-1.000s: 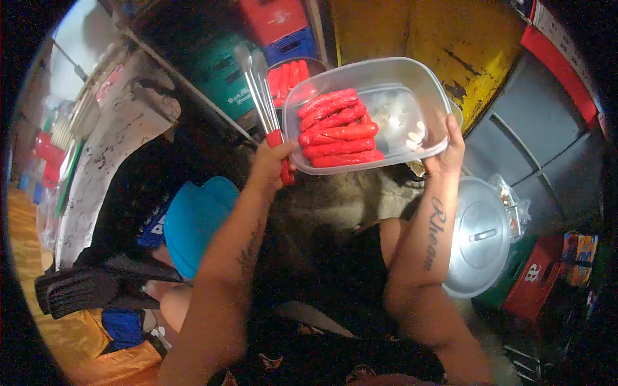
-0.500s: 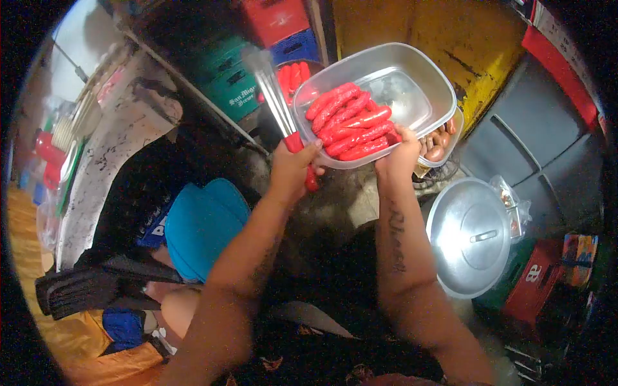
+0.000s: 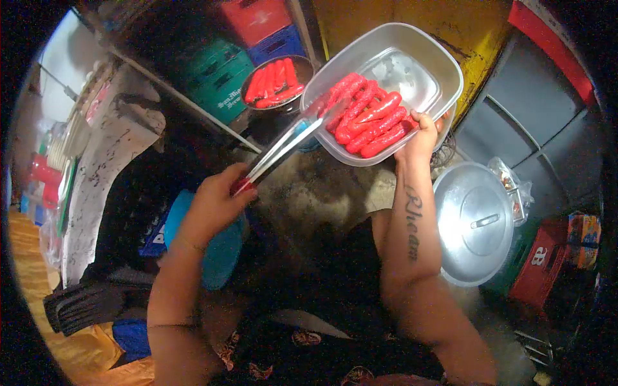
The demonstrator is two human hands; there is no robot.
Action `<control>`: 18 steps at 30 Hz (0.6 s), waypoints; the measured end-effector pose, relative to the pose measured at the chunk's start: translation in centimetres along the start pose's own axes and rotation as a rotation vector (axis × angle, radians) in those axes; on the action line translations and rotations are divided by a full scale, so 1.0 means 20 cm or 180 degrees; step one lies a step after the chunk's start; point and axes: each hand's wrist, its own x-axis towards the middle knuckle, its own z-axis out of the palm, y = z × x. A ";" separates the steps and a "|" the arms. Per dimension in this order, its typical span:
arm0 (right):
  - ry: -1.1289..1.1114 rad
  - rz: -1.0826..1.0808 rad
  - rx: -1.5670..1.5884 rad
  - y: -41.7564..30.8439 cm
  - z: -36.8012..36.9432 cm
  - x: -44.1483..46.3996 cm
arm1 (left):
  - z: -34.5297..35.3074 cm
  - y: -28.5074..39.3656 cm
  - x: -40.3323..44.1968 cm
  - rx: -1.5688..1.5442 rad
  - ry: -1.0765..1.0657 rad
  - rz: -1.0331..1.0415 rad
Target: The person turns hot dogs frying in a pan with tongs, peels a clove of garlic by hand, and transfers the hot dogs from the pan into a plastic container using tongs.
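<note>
My left hand point(image 3: 224, 198) is closed round the red handle of metal tongs point(image 3: 278, 154). The tongs' blurred tips reach over the left rim of a clear plastic container point(image 3: 444, 61); whether they touch the food is unclear. Several red sausages point(image 3: 370, 122) lie side by side in the container's near left part. My right hand point(image 3: 421, 138) grips the container's near right edge, holding it tilted in the air. Behind and left of it, a round pan point(image 3: 252, 103) holds more red sausages point(image 3: 277, 80).
A large metal lid point(image 3: 473, 222) lies at the right, beside a red crate point(image 3: 537, 257). Green crates point(image 3: 222, 77), a red crate point(image 3: 257, 19) and a blue crate point(image 3: 277, 44) stand at the back left. A blue rounded object point(image 3: 222, 257) sits below my left forearm.
My left hand has let go of the container's side and moved down and left, swinging the tongs' tips right over the container. The container has shifted slightly up and right.
</note>
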 end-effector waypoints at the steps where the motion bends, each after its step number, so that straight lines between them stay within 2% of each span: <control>1: -0.0072 0.0076 0.0062 0.00 0.00 0.00 | -0.01 0.01 0.00 0.0061 -0.0046 0.0121; 4: -0.0228 0.0191 -0.0101 -0.01 0.00 -0.01 | -0.08 0.10 0.01 0.0344 -0.0232 0.0293; 7: -0.0409 0.0517 0.0139 0.07 -0.13 0.10 | -0.10 0.16 0.03 0.0552 -0.0355 0.0314; 14: -0.0273 -0.0114 -0.0507 0.16 -0.20 0.16 | -0.02 0.24 0.08 0.1160 -0.0541 0.0051; 16: -0.0148 -0.0410 -0.0737 0.13 -0.10 0.08 | 0.05 0.25 0.09 0.1244 -0.0416 0.0119; 18: -0.0070 -0.0412 -0.0708 0.13 -0.07 0.05 | 0.10 0.22 0.09 0.1167 -0.0299 0.0193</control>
